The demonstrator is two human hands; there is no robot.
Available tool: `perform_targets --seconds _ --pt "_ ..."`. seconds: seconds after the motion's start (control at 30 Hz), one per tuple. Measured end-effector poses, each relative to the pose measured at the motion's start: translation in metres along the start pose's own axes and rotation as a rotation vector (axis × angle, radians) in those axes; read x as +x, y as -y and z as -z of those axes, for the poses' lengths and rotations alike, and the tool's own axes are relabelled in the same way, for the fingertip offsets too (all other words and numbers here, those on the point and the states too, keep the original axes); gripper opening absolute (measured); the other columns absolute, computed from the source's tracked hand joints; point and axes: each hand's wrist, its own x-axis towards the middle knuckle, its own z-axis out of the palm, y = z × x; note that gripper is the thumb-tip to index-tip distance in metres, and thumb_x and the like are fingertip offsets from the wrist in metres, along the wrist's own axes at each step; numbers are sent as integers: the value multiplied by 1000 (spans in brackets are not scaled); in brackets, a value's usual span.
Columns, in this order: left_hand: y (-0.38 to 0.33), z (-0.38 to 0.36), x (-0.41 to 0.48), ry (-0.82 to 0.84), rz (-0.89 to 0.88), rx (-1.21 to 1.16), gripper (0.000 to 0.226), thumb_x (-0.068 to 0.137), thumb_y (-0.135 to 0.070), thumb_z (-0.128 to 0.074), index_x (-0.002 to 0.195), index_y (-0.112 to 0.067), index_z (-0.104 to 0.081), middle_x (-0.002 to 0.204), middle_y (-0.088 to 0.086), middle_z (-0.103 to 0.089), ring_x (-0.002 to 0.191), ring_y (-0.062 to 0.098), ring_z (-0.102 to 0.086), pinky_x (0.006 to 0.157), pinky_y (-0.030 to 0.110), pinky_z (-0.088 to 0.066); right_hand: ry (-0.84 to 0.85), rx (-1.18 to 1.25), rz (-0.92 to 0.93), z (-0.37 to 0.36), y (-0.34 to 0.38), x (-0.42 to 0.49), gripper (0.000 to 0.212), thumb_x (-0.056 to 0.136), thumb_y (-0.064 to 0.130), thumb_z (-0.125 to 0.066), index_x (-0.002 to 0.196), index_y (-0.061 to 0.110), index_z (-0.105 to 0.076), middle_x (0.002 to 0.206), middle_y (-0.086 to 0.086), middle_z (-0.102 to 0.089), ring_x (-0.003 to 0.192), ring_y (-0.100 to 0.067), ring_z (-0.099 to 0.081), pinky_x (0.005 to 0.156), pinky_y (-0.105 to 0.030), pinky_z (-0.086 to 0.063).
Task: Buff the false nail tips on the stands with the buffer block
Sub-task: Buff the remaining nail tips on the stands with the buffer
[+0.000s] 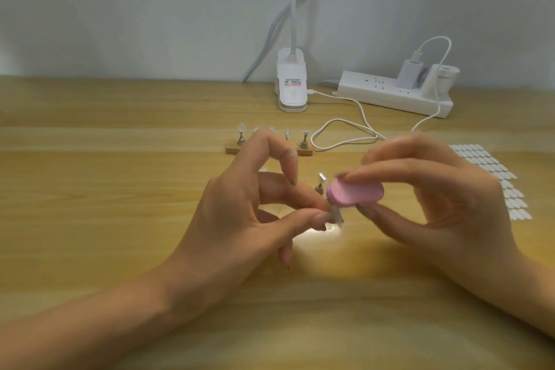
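left hand (255, 213) pinches a nail tip (335, 215) low over the counter (120, 189); right hand (426, 189) grips the buffer block (354, 193) against it. risk: hard strokes could pop the tip loose.

A pale wooden table (90, 189) carries a white clip-on lamp base (291, 87) at twelve o'clock, a white plastic power strip (390, 96) at one and a sheet of white oval stickers (498, 177) at three.

My left hand (240, 207) pinches nail tip on stand (335, 216), thumb against finger. My right hand (435, 195) grips pink buffer block (356, 193), its edge touching tip. Second stand (319, 185) just behind, 12 o'clock. Wooden holder (304, 152) farther at 12; power strip (393, 96) at 1; sheet of white ovals (495, 180) at 3.
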Motion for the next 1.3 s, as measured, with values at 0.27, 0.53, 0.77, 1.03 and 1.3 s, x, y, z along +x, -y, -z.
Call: perform_targets --seconds 0.27,0.53,0.77,1.03,1.3 --pt "2 0 1 14 10 -13 35 82 -19 -72 89 -28 -40 86 4 -78 55 19 -66 42 22 -47 43 -29 49 0 0 1 21 86 19 -73 107 22 -71 101 0 -64 93 -18 -67 81 -32 -53" --pt "3 0 3 32 46 -77 42 84 -9 -75 88 -23 -35 85 7 -77 59 12 -67 41 21 -46 63 -37 60 -1 0 1 20 88 19 -72 108 22 -71 102 1 -64 95 -14 -66 83 -27 -51" --pt "-1 0 1 46 52 -111 46 82 -9 -78 84 -28 -36 82 10 -76 68 23 -72 41 20 -45 -30 12 -21 3 -8 0 22 86 17 -73 108 18 -71 103 -4 -65 98 -24 -65 83 -36 -51" --pt "-1 0 2 20 133 -183 46 79 -10 -75 91 -13 -31 81 13 -77 61 18 -70 40 21 -45 2 11 20 -3 5 -1 21 87 20 -72 108 22 -69 102 -1 -65 95 -18 -67 82 -35 -53" --pt "-1 1 4 -3 149 -188 47 77 -12 -76 91 -13 -32 80 14 -77 58 18 -69 41 21 -45 -1 -6 12 -3 6 1 20 86 20 -72 106 21 -70 102 -2 -66 95 -17 -67 84 -32 -53"
